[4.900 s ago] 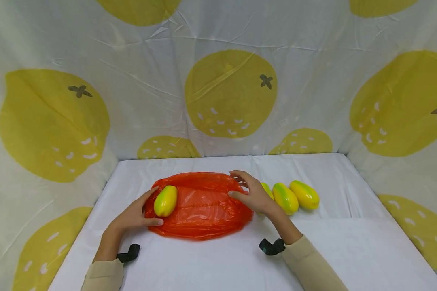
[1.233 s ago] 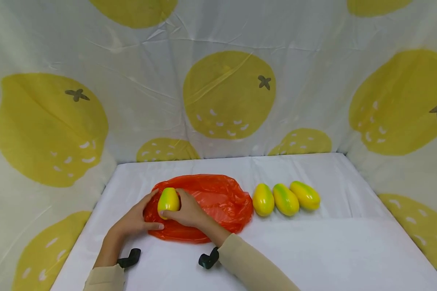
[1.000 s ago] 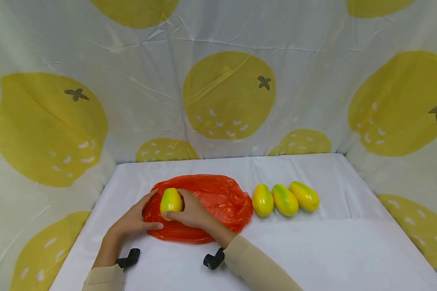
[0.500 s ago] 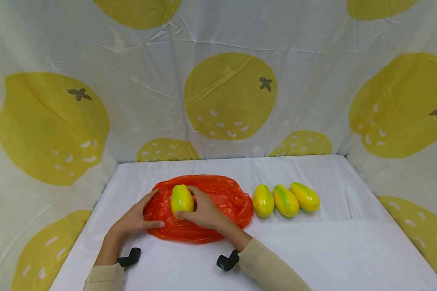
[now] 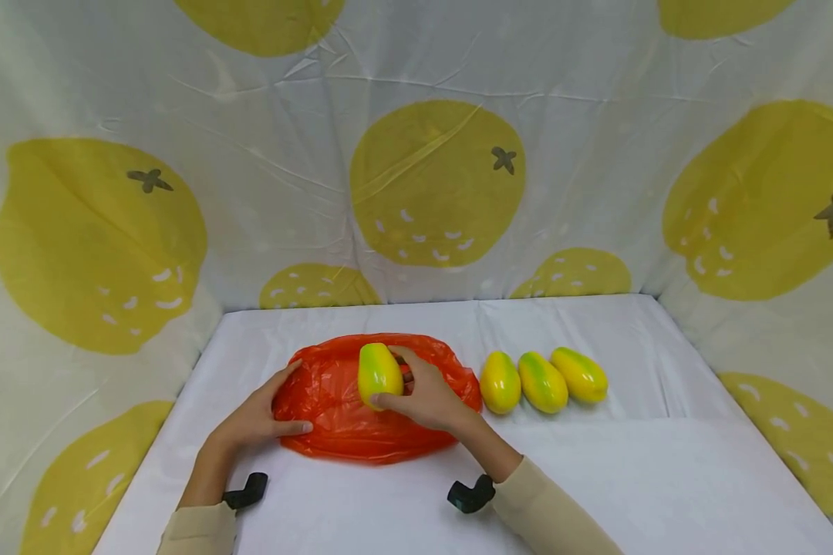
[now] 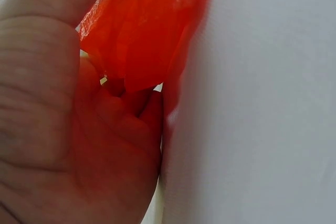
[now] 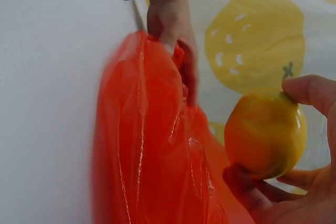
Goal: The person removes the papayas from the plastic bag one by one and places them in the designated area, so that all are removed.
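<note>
In the head view my right hand (image 5: 426, 393) holds a glossy yellow-green papaya (image 5: 378, 376) between thumb and fingers, over the middle of a red plastic bag (image 5: 326, 420). The right wrist view shows the thumb on one side of the papaya (image 7: 265, 135) and fingers under the other, with the bag (image 7: 152, 145) beside it. At the bag's left end, my left hand (image 5: 253, 416) grips the edge, thumb in front and fingers behind. Crumpled red plastic (image 6: 152, 30) lies between thumb and curled fingers in the left wrist view.
Three more papayas lie in a row just right of the bag: one nearest it (image 5: 500, 383), one in the middle (image 5: 543, 382) and one farthest right (image 5: 579, 375). A white cloth (image 5: 632, 462) covers the table. Lemon-print fabric (image 5: 569, 185) hangs behind and at both sides.
My right hand reached from the bag's right side to the papaya at its left, took hold of it, and has moved right and upward with it. My left hand has stayed in place.
</note>
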